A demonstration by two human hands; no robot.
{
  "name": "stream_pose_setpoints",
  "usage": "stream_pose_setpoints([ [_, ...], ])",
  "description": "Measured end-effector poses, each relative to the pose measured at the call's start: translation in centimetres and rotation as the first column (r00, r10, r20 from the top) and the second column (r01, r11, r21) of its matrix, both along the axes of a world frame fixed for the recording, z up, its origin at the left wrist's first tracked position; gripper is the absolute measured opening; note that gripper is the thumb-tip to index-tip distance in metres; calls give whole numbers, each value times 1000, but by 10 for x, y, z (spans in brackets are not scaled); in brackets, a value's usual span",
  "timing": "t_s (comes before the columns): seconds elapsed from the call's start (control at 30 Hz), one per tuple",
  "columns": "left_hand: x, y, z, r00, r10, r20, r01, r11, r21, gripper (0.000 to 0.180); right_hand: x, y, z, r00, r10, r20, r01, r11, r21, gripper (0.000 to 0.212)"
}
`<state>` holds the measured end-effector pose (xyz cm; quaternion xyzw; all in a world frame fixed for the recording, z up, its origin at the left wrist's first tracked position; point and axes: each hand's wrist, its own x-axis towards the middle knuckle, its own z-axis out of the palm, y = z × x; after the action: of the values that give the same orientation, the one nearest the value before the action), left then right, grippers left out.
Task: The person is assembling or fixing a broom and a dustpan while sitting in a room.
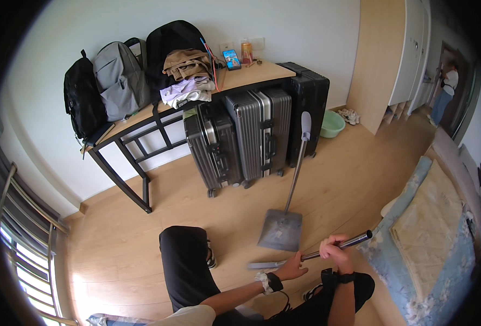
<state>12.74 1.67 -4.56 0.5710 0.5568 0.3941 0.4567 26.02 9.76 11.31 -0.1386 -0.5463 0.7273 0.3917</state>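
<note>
- In our left hand [290,268] we grip a metal pole [312,255], fingers curled round it near its grey end piece [262,265].
- Our right hand [333,247] also closes around the pole, nearer its dark, bare end [368,234].
- The pole lies slantwise above the floor [115,228], in front of our seated body, its bare end pointing toward the bed [372,247].
- Just beyond our hands a grey dustpan [281,231] rests on the floor, its long handle [295,176] upright and leaning slightly right.
- Behind it we see two ribbed grey suitcases [265,130] and a black suitcase [310,108], all at the desk [267,73].
- The desk carries backpacks [122,81], a pile of clothes [186,92], a lit phone [232,60] and an orange bottle [246,52].
- To the right we have a green basin [333,132] beside shoes [350,116]; a beige blanket [425,239] lies on the bed.
- Another person [445,89] stands far off, near the doorway.
</note>
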Motion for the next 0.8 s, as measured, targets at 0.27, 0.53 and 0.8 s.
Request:
stream_pose_setpoints([
  [0.27,5,-22,43,851,83,-519,-131,990,-55,32,12,-19,0,924,225,-311,-207,974,88,12],
  [0.53,19,-9,24,928,206,-312,-173,976,130,26,25,-16,-21,952,32,-304,-73,989,-126,19],
  [0.8,15,37,-7,975,106,-194,-47,957,287,26,24,-18,-7,956,-74,-284,59,996,-61,21],
])
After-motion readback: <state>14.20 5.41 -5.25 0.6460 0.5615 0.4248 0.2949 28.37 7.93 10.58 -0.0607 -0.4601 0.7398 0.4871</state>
